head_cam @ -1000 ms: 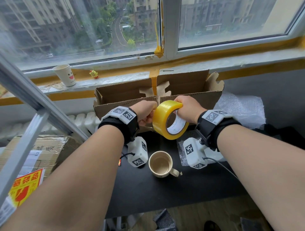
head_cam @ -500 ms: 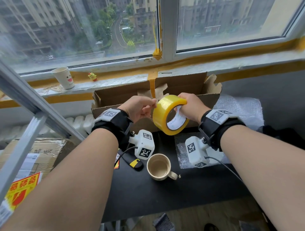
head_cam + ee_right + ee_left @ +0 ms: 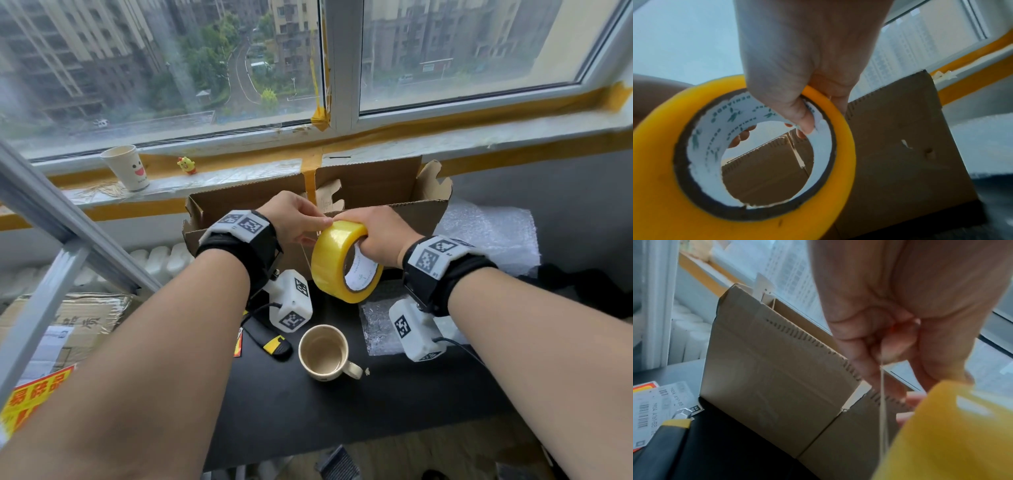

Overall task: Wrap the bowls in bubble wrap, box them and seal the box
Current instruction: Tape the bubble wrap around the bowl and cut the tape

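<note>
- Fingers of the right hand [image 3: 375, 236] hook through the tape roll [image 3: 346, 262], thumb inside the core; left hand [image 3: 294, 219] fingers pinch its loose end.
- Sealing looks barely begun: next, draw out a strip.
- Beyond the fingers, the box [image 3: 383, 192] stands open-flapped.

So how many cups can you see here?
2: a paper cup on the windowsill at left, and a mug on the black table. The box may hide more.
</note>
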Tool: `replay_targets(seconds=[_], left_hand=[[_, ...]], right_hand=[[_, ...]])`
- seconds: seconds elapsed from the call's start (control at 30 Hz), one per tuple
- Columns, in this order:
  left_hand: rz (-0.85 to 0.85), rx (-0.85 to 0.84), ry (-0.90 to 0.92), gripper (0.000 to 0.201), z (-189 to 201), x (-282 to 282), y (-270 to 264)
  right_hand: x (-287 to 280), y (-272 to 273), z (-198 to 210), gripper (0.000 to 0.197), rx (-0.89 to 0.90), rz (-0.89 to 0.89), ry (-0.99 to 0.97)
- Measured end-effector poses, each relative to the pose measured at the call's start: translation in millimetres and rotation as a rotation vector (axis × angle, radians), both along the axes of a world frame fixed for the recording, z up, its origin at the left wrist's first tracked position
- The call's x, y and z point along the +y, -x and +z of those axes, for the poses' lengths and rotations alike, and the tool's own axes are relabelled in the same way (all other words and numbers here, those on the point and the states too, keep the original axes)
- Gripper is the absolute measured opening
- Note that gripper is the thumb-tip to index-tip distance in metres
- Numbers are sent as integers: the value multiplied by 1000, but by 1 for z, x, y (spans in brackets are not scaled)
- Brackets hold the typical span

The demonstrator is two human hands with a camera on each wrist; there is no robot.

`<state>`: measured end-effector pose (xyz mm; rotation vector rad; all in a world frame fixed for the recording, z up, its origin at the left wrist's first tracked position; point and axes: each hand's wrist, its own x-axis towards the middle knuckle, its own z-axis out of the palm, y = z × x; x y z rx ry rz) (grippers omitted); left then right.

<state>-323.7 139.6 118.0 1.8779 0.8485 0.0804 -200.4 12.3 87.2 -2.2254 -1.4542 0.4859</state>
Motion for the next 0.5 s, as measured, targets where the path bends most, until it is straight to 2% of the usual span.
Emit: replay_targets(seconds=[0.13, 0.3, 0.4, 0.5], left_hand=[[111, -29, -193, 19, -8, -7, -7], [213, 37, -215, 21, -5, -3, -17], [228, 95, -262, 16, -7, 1, -15], [236, 123, -234, 23, -6, 3, -12]], right_hand=[[4, 1, 4, 67, -9, 39, -22], [9, 1, 1, 76, -57, 56, -54], [10, 3, -4, 80, -23, 88, -86], [13, 2, -4, 80, 30, 101, -154]])
